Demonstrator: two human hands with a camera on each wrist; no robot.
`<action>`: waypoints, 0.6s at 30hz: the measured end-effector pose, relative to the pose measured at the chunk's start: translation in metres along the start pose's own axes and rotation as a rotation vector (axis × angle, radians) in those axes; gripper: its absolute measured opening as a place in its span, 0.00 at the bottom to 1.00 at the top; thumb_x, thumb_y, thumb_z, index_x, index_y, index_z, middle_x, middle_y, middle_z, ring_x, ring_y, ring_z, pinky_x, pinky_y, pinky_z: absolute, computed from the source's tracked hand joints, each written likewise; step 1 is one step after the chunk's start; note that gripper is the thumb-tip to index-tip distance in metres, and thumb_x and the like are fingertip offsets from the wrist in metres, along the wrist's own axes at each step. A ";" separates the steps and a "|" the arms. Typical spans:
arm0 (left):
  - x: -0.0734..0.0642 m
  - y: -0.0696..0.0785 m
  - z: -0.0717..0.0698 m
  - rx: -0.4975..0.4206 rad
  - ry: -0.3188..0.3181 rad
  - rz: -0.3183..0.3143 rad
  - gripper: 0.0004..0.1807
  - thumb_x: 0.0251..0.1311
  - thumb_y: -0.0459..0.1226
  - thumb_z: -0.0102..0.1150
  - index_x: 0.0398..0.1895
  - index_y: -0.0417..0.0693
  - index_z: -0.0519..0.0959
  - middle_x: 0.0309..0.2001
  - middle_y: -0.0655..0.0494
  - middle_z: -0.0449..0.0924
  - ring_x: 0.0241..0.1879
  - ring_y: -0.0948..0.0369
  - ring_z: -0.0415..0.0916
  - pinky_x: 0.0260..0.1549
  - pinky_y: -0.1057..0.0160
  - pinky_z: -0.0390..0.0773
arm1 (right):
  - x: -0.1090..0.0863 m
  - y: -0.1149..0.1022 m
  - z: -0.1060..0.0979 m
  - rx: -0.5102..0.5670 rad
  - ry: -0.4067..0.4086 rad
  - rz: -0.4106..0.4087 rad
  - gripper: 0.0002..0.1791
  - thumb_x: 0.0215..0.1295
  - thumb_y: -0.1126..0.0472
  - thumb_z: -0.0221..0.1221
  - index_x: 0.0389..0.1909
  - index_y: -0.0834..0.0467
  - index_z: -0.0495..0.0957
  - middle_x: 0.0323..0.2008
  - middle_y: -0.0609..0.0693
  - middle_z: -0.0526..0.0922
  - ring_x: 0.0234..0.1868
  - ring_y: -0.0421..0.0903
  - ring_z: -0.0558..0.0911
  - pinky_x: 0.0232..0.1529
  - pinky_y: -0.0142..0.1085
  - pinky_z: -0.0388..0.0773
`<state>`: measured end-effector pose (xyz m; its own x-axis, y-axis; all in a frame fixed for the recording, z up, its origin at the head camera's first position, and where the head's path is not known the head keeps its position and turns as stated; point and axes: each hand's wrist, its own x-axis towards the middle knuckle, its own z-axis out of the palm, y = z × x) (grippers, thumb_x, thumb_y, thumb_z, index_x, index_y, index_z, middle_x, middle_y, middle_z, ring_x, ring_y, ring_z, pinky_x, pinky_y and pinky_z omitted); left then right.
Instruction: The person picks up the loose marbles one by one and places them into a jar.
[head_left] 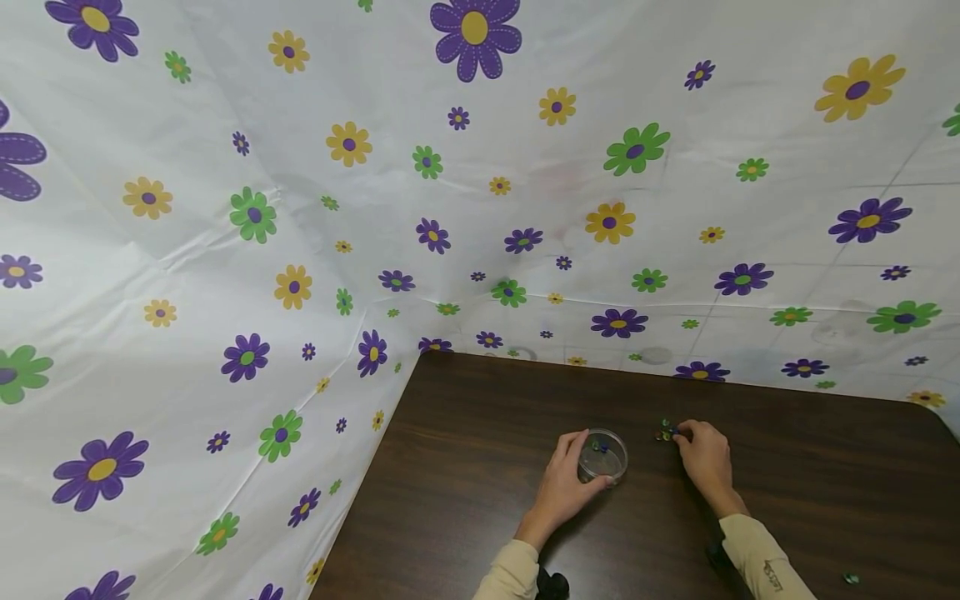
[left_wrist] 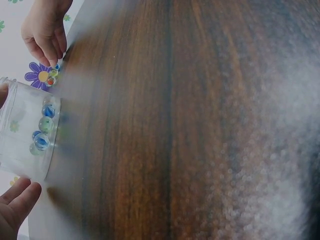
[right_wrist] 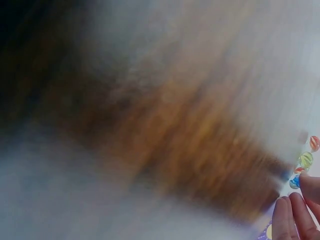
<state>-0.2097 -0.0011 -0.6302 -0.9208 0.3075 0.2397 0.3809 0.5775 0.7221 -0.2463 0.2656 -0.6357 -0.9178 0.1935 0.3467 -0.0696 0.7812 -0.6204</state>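
Observation:
A clear round jar [head_left: 617, 457] stands on the dark wooden table, with my left hand [head_left: 561, 487] gripping it by its sides. Several glass marbles [left_wrist: 45, 124], blue and green swirled, lie on the jar's bottom. To the right of the jar, my right hand [head_left: 707, 457] is at a small cluster of marbles [head_left: 664, 432]. Its thumb and fingertips pinch a blue marble [right_wrist: 295, 182] at the edge of that cluster. Beside it are a yellow-green marble [right_wrist: 305, 159] and an orange-striped marble [right_wrist: 314, 143].
A small green glassy item [head_left: 851, 577] lies far off at the table's front right. Behind and to the left of the table [head_left: 465, 467] hangs a white sheet [head_left: 315, 217] printed with flowers. Both forearms wear light sleeves [head_left: 761, 554].

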 end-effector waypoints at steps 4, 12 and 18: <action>0.000 -0.001 0.001 0.003 0.002 0.001 0.43 0.64 0.53 0.70 0.79 0.49 0.65 0.69 0.60 0.66 0.65 0.58 0.72 0.57 0.56 0.77 | 0.001 0.000 0.000 -0.001 -0.004 -0.001 0.06 0.62 0.75 0.66 0.39 0.74 0.82 0.38 0.71 0.82 0.40 0.70 0.82 0.41 0.63 0.76; 0.001 -0.002 0.002 0.009 0.002 -0.005 0.43 0.64 0.54 0.70 0.79 0.53 0.64 0.69 0.61 0.66 0.65 0.59 0.72 0.57 0.56 0.77 | 0.001 0.000 0.001 -0.001 0.001 -0.008 0.06 0.62 0.76 0.66 0.38 0.74 0.82 0.39 0.71 0.82 0.41 0.70 0.82 0.42 0.63 0.76; 0.000 -0.002 0.001 0.004 0.003 -0.006 0.43 0.64 0.54 0.70 0.79 0.53 0.65 0.69 0.61 0.66 0.65 0.59 0.72 0.57 0.56 0.77 | 0.001 0.002 0.002 -0.005 -0.006 -0.008 0.06 0.63 0.76 0.65 0.39 0.74 0.82 0.39 0.72 0.82 0.42 0.71 0.82 0.43 0.64 0.76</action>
<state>-0.2106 -0.0015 -0.6326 -0.9234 0.3018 0.2371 0.3755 0.5826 0.7208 -0.2486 0.2660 -0.6381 -0.9196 0.1840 0.3470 -0.0748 0.7853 -0.6146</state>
